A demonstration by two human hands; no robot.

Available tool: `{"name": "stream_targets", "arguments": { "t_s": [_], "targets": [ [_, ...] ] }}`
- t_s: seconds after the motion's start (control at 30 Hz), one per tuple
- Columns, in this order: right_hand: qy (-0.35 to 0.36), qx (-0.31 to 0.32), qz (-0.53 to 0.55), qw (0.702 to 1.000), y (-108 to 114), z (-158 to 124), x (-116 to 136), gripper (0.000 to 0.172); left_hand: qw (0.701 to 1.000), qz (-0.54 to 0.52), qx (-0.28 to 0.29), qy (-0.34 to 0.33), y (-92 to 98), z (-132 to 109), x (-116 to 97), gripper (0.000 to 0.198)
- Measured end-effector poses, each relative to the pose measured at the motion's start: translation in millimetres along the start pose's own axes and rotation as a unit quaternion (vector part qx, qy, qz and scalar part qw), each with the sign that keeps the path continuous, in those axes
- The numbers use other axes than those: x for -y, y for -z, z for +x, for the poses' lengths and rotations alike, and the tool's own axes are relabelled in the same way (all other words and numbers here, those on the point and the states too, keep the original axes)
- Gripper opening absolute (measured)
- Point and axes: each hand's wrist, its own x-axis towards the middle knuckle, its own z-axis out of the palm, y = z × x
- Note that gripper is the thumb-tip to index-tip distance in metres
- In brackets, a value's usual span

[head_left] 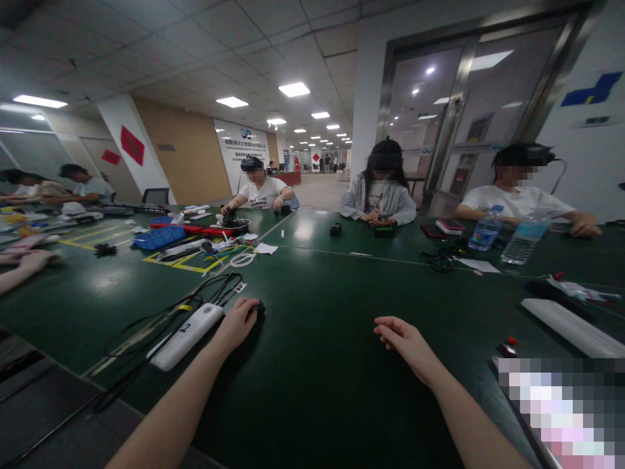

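My left hand [240,320] rests low over the green table, its fingers closed around a small dark object [260,307]. Only part of that object shows past my fingertips, and I cannot make out its kind. Just left of this hand lies a white power strip [188,335] marked with a 2, black cables running from it. My right hand [401,337] hovers or rests over the table to the right, fingers loosely bent, thumb a little apart, with nothing visible in it.
The green table [312,365] stretches between both forearms. Cables, a blue basket [159,237] and tools lie at the back left. Two water bottles [486,228] stand right, behind a long white bar [571,326]. A pixelated screen fills the lower right. Several people sit around the table.
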Motion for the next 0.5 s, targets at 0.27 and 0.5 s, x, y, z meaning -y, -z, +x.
{"name": "stream_targets", "arguments": {
  "t_s": [0.27,0.5],
  "targets": [
    [-0.002,0.0,-0.012,1.0,-0.6,-0.4,1.1,0.026,1.0,0.017,-0.006,-0.019,-2.0,0.7,3.5,0.029],
    [0.001,0.01,-0.013,1.0,2.5,3.1,-5.3,0.029,1.0,0.023,-0.001,-0.011,-0.3,0.4,7.0,0.03]
  ]
}}
